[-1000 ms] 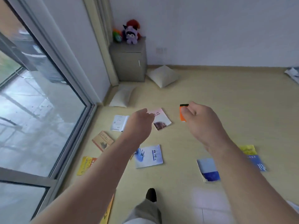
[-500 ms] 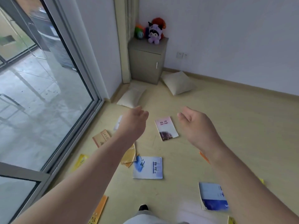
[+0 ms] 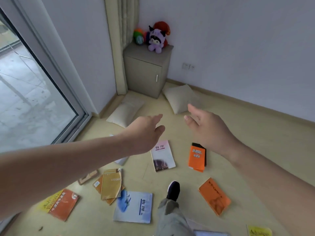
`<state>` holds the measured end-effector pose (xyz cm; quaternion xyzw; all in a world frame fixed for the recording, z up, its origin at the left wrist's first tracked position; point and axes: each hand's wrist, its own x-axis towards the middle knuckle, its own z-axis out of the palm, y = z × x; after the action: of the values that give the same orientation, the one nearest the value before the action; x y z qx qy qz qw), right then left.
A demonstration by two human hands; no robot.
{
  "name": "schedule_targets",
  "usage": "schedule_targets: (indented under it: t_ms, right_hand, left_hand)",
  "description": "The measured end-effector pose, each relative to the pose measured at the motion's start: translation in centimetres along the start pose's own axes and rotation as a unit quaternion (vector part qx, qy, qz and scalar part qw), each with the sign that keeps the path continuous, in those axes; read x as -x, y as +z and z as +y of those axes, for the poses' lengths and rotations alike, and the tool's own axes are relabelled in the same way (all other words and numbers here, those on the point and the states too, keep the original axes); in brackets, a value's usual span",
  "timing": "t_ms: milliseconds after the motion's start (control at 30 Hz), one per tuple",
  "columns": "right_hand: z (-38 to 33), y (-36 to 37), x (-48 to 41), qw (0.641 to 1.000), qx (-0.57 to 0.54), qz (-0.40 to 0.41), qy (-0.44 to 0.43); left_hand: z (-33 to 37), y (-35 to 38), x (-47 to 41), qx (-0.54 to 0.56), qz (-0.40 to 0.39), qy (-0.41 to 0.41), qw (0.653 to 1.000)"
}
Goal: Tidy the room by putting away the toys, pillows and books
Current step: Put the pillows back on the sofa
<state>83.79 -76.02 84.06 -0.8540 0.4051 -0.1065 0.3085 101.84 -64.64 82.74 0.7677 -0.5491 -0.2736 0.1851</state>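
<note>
Both my hands reach forward with nothing in them, fingers extended: my left hand (image 3: 144,132) and my right hand (image 3: 208,128). Beyond them two cream pillows lie on the floor, one (image 3: 125,111) by the curtain and one (image 3: 179,97) beside the cabinet. Several books are scattered below my arms: a pink-white book (image 3: 162,156), an orange-black book (image 3: 196,157), a blue-white book (image 3: 134,206), a tan book (image 3: 111,183), an orange book (image 3: 214,195). Plush toys (image 3: 156,40) sit on top of the grey cabinet (image 3: 144,74).
A sliding glass door (image 3: 29,92) runs along the left. A curtain (image 3: 124,19) hangs in the corner. My leg and dark shoe (image 3: 173,189) step among the books. More books lie at lower left (image 3: 64,204) and lower right (image 3: 259,231). White wall with sockets (image 3: 188,66).
I have walked closer to the corner; the cabinet and pillows look larger. Both hands have risen and their fingers have straightened toward the pillows. My foot has stepped forward.
</note>
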Motion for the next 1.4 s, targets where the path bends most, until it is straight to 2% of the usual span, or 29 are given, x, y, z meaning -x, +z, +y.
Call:
schedule_targets:
  t_ms: [200, 433, 600, 833, 967, 1100, 1233, 1400]
  right_hand:
    - [8.1, -8.5, -11.7, 1.000, 0.020, -0.014, 0.008]
    - [14.1, -19.9, -22.7, 0.997, 0.059, -0.048, 0.016]
    - [20.3, -23.3, -32.0, 0.998, 0.052, -0.024, 0.022]
    - [29.9, -25.1, -50.4, 0.999, 0.034, -0.034, 0.017]
    - [34.8, -27.8, -62.4, 0.996, 0.019, -0.072, 0.047]
    - [38.6, -30.7, -71.6, 0.991, 0.028, -0.114, 0.057]
    - [42.2, -33.4, -80.1, 0.981, 0.033, -0.170, 0.090]
    - [49.5, -32.9, -91.2, 0.972, 0.033, -0.220, 0.069]
  left_hand:
    - [6.2, 2.6, -15.8, 0.120, 0.089, -0.072, 0.986]
    - [14.2, 0.0, -31.8, 0.146, 0.128, -0.023, 0.981]
    - [15.7, -0.8, -43.1, 0.157, 0.127, -0.018, 0.979]
    - [13.5, 1.7, -64.3, 0.227, 0.129, -0.090, 0.961]
    - [12.2, 2.8, -79.4, 0.178, 0.086, -0.129, 0.972]
    - [14.0, 3.5, -90.0, 0.209, 0.026, -0.146, 0.967]
    - [15.8, 3.5, -98.1, 0.199, 0.028, -0.176, 0.964]
    - [16.2, 4.9, -106.3, 0.198, 0.043, -0.251, 0.946]
